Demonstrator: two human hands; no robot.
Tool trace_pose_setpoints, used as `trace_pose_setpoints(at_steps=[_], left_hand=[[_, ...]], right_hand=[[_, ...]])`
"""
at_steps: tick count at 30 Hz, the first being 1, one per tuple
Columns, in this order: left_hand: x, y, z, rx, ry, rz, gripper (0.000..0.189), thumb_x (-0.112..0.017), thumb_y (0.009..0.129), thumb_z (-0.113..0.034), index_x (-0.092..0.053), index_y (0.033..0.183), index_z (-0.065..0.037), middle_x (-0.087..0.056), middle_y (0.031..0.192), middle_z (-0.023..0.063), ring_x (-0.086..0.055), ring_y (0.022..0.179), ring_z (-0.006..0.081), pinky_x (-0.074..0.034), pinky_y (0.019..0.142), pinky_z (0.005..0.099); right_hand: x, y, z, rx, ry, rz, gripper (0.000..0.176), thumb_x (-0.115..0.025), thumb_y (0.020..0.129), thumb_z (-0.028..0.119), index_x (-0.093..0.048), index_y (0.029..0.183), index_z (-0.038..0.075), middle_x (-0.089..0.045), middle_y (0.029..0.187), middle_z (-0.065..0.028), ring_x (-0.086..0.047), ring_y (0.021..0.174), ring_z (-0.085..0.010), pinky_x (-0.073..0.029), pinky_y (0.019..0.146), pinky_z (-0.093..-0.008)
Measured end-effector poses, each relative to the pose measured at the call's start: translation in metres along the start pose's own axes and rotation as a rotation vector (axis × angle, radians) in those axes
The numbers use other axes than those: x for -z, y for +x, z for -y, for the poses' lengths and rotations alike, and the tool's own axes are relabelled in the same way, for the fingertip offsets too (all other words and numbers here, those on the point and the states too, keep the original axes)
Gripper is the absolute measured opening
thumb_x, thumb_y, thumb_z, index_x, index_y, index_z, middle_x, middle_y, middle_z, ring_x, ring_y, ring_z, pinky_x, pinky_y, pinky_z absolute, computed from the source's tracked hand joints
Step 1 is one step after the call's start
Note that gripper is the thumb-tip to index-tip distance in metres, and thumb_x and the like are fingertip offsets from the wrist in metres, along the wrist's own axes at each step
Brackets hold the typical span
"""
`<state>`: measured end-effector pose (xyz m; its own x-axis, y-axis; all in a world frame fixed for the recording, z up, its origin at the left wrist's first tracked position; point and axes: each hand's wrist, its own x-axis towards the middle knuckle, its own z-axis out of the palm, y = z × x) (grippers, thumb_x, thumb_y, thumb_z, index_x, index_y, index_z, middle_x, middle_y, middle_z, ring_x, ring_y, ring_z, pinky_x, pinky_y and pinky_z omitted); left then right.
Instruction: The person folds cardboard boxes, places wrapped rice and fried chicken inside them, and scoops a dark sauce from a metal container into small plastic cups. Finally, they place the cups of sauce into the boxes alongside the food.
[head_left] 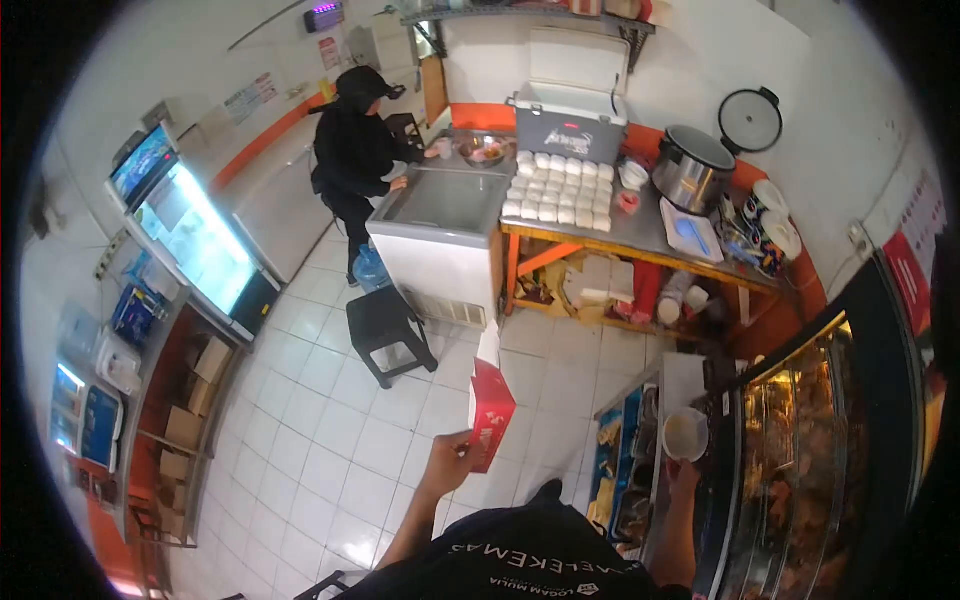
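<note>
My left hand [450, 464] grips the lower edge of a red and white cardboard food box [491, 416], held up in front of me over the tiled floor. The box's white flap points upward and printing shows on its red side. Over on the right, my right hand [683, 472] is closed at the near edge of a round whitish plastic tub [686, 434]. That tub is beside a glass display case [790, 440] with lit shelves of browned food. My right fingers are partly hidden under the tub.
A person in black [352, 150] stands by a chest freezer [425, 275]. Wrapped white portions [560, 190] cover part of the work table, near a large steel pot [692, 175]. A black stool [385, 325] stands on the floor; a lit drinks fridge [200, 250] is at left.
</note>
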<state>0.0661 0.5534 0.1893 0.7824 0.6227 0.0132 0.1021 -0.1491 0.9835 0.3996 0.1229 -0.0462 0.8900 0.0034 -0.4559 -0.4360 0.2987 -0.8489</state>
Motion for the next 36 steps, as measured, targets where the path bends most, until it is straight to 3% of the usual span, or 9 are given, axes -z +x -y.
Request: trace_pose_setpoints(at_steps=[5,8,14,17,20,25,29,33,36], left_hand=[[-0.026,0.04,-0.02,0.081,0.116,-0.015,0.021,-0.068,0.097,-0.018,-0.074,0.101,0.002,-0.067,0.07,0.0034,-0.056,0.065,0.0055,-0.051,0.059,0.0271],[-0.025,0.049,-0.022,0.072,0.158,-0.008,0.017,-0.071,0.094,-0.014,-0.074,0.1,0.001,-0.07,0.07,0.0085,-0.059,0.06,0.0108,-0.052,0.06,0.0291],[-0.03,0.068,0.013,-0.253,0.377,0.221,0.013,-0.072,0.089,-0.019,-0.077,0.094,-0.008,-0.071,0.081,0.0162,-0.068,0.072,0.0328,-0.054,0.067,0.0409],[-0.023,0.07,0.021,-0.371,0.482,0.483,0.023,-0.07,0.091,-0.031,-0.074,0.094,-0.009,-0.071,0.083,0.0154,-0.069,0.08,0.0361,-0.053,0.073,0.0456],[0.003,0.07,-0.01,-0.104,0.545,0.731,0.03,-0.071,0.09,-0.035,-0.069,0.101,-0.007,-0.071,0.085,0.0137,-0.069,0.083,0.0347,-0.053,0.076,0.0434],[0.009,0.053,0.047,-0.089,0.31,0.777,0.045,-0.061,0.097,-0.048,-0.066,0.104,-0.003,-0.069,0.079,0.0174,-0.066,0.07,0.0387,-0.05,0.064,0.0477],[0.024,0.045,0.041,-0.17,0.12,0.924,0.03,-0.063,0.09,-0.031,-0.07,0.094,-0.002,-0.071,0.087,0.0202,-0.069,0.083,0.0398,-0.053,0.075,0.0468],[0.008,0.041,0.072,-0.188,0.12,0.655,0.026,-0.064,0.09,-0.024,-0.066,0.106,-0.003,-0.071,0.089,0.02,-0.068,0.078,0.0369,-0.053,0.071,0.045],[0.006,0.042,0.087,-0.111,-0.128,0.447,0.026,-0.062,0.092,-0.018,-0.061,0.113,-0.004,-0.071,0.088,0.0153,-0.07,0.073,0.027,-0.054,0.066,0.0405]], right_hand=[[0.028,0.116,-0.035,-0.073,0.108,-0.11,0.03,-0.063,0.095,0.019,-0.057,0.119,0.001,-0.065,0.099,-0.0139,-0.067,0.088,-0.0268,-0.06,0.076,-0.0387],[-0.002,0.098,-0.041,-0.216,0.235,-0.047,0.051,-0.064,0.096,0.036,-0.048,0.135,0.008,-0.06,0.116,-0.0149,-0.064,0.094,-0.0291,-0.057,0.075,-0.0406],[-0.255,-0.151,0.066,-0.489,-0.142,0.754,0.065,-0.054,0.102,0.043,-0.035,0.149,0.002,-0.058,0.129,-0.0211,-0.067,0.106,-0.0324,-0.058,0.081,-0.0406],[-0.301,-0.211,0.043,-0.198,-0.436,0.777,0.068,-0.054,0.103,0.038,-0.026,0.155,0.004,-0.056,0.132,-0.0212,-0.066,0.109,-0.0305,-0.06,0.081,-0.0418],[-0.301,-0.23,0.012,-0.112,-0.454,0.839,0.07,-0.054,0.104,0.034,-0.02,0.158,0.007,-0.052,0.138,-0.0218,-0.066,0.109,-0.029,-0.061,0.08,-0.0421],[-0.292,-0.301,-0.024,-0.109,-0.488,0.757,0.065,-0.054,0.104,0.03,-0.022,0.156,0.006,-0.048,0.144,-0.0206,-0.062,0.116,-0.0315,-0.062,0.083,-0.0421],[-0.261,-0.311,-0.059,0.011,-0.682,0.583,0.07,-0.06,0.101,0.025,-0.022,0.156,0.005,-0.045,0.145,-0.0207,-0.053,0.127,-0.0331,-0.058,0.089,-0.0436],[-0.217,-0.325,-0.08,0.153,-0.529,0.335,0.07,-0.061,0.1,0.022,-0.024,0.155,0.001,-0.045,0.145,-0.0211,-0.053,0.126,-0.0261,-0.048,0.099,-0.0409],[-0.126,-0.296,-0.118,0.161,-0.357,0.128,0.073,-0.067,0.097,0.019,-0.025,0.154,0.003,-0.039,0.151,-0.0174,-0.052,0.127,-0.0316,-0.056,0.094,-0.044]])
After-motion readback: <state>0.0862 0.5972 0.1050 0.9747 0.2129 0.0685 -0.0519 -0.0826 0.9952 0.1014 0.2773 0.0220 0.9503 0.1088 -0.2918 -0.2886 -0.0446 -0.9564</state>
